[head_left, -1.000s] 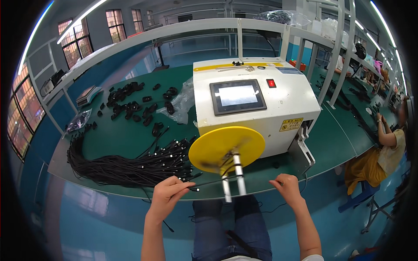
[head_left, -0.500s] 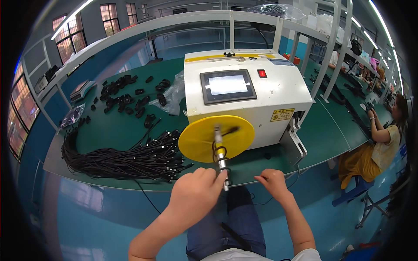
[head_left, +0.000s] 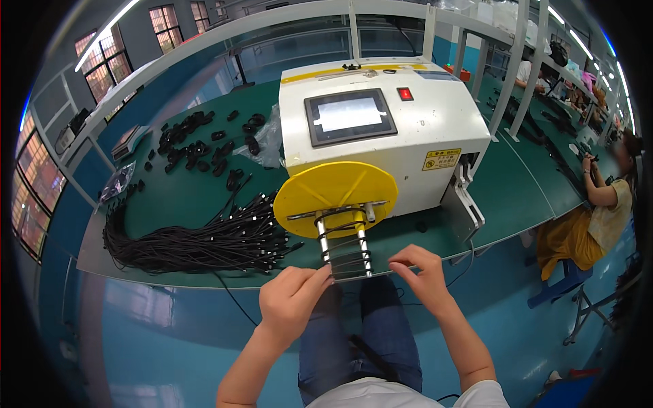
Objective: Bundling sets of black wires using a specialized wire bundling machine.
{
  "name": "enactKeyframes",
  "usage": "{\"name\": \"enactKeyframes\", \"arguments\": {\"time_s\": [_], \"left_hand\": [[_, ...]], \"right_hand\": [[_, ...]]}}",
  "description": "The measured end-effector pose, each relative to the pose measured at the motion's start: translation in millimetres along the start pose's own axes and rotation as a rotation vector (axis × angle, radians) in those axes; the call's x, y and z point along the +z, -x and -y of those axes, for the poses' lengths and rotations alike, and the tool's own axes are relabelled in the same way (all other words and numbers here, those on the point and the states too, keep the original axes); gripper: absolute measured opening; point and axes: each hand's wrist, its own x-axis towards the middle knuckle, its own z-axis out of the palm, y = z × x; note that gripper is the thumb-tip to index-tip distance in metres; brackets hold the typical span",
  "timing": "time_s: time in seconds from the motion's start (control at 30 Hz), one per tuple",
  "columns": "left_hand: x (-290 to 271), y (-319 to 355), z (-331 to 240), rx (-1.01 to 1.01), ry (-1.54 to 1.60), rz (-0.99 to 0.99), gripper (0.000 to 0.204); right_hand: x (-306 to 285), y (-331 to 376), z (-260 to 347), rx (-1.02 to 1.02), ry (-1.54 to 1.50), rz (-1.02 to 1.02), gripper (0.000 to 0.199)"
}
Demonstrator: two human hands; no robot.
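A white winding machine with a screen and a red button stands on the green bench. On its front is a yellow disc with two metal pins pointing toward me. A black cable is wound in several turns across the pins. My left hand pinches the cable at the left side of the pins' near end. My right hand holds the cable just right of the pins.
A big bundle of black cables lies on the bench to the left. Small coiled cables are scattered behind it, beside a clear plastic bag. Another person sits at the right.
The pins have turned from a single line to side by side, and cable turns now lie across them. My left hand has drawn back from the pins' tip to their left side.
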Motion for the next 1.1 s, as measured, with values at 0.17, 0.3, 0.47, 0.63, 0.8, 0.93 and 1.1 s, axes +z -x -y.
{"name": "enactKeyframes", "arguments": {"time_s": [0.17,0.3,0.47,0.63,0.8,0.93,1.1], "left_hand": [[16,16,12,-0.072,0.123,-0.141,0.031],[23,25,12,-0.15,0.196,-0.158,0.026],[25,34,10,-0.33,0.405,-0.206,0.018],[29,33,18,-0.258,0.484,-0.234,0.017],[29,30,17,-0.209,0.47,-0.229,0.016],[22,24,12,-0.145,0.363,-0.196,0.016],[10,17,13,-0.101,0.263,-0.088,0.016]], "right_hand": [[12,-12,57,-0.022,-0.261,-0.057,0.02],[22,-18,62,-0.199,-0.083,-0.063,0.02],[23,-22,51,-0.243,-0.157,-0.037,0.018],[21,-26,39,-0.199,-0.331,0.034,0.019],[20,-26,29,-0.212,-0.388,0.03,0.018],[14,-27,36,-0.296,-0.206,-0.005,0.019],[13,-24,55,-0.384,0.078,0.025,0.023]]}}
